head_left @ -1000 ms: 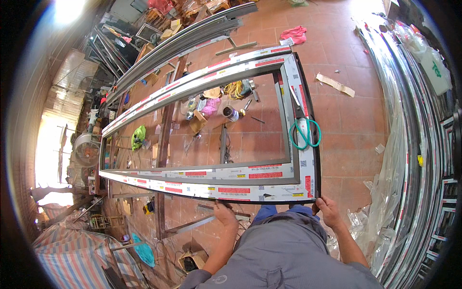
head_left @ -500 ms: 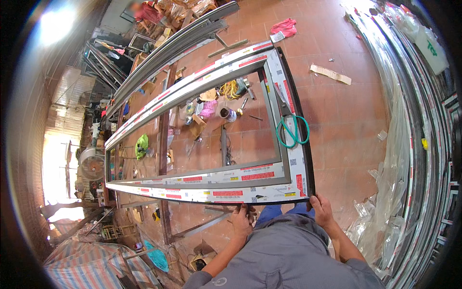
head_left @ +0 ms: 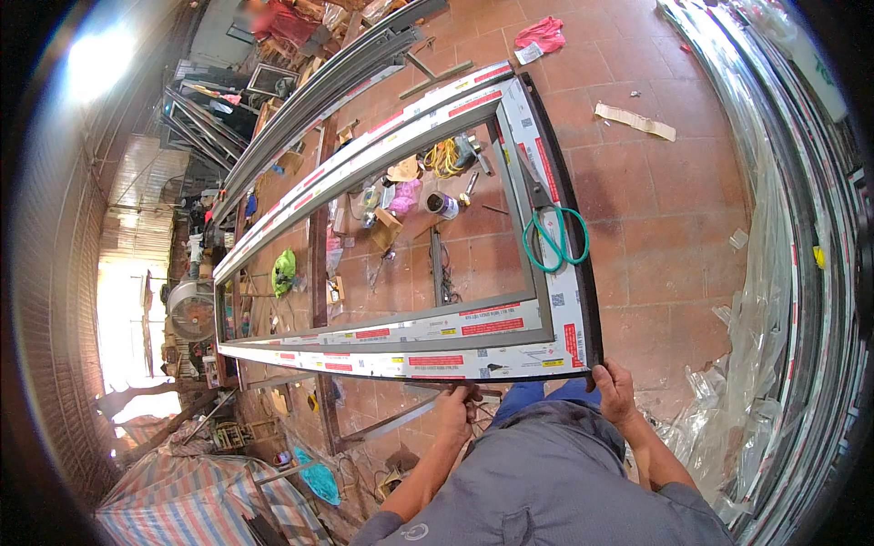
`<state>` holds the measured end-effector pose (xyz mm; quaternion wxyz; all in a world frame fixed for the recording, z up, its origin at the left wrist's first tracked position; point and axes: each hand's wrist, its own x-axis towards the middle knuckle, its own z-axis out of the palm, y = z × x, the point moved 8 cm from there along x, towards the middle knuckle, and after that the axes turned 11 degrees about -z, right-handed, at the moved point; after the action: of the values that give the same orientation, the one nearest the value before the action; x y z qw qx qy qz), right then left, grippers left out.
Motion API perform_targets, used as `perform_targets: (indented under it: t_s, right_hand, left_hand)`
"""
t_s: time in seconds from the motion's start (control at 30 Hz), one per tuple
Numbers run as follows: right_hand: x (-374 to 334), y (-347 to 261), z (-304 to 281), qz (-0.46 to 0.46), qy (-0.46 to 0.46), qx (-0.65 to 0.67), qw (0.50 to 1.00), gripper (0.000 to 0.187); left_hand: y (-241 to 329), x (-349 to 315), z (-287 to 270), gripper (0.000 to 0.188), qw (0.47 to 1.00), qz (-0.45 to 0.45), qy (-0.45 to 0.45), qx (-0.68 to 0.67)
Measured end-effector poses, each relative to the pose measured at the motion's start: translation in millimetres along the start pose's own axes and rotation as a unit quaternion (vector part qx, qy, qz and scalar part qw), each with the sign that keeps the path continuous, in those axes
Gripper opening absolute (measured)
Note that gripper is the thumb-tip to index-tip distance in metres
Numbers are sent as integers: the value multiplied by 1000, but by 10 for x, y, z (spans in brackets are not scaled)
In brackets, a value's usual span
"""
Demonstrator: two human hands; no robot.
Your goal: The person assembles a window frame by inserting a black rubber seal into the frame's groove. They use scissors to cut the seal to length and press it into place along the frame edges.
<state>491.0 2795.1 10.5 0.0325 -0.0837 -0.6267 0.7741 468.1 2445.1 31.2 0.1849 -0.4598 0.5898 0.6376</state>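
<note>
right fingers [head_left: 618,374] (partly) hidden

Clothing of wearer: shirt [head_left: 546,469] was plain mid-grey, matte, with creases across the front and a darker, bunched hem [head_left: 569,420]. Small pale round emblem [head_left: 415,532] sat toward the shirt's left edge. Narrow flap or fold [head_left: 520,523], same grey, showed near its middle; could not tell which. Left sleeve [head_left: 378,528] and right sleeve [head_left: 689,506] matched, both ending short of bare forearms. Left hand [head_left: 453,414] and right hand [head_left: 616,393] were ungloved. Trousers [head_left: 521,397], below the hem, were bright blue.
</note>
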Motion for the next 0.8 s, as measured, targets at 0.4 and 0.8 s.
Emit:
perform_targets:
  t_s: [0.4,0.8]
  right_hand:
    - [27,72,-40,-26,-9,-12,1000,39]
    - [89,-7,-60,-54,-40,-36,997,36]
  left_hand:
    - [257,103,-502,20,986,81,140,36]
    - [495,-17,-426,23,971,44,147,182]
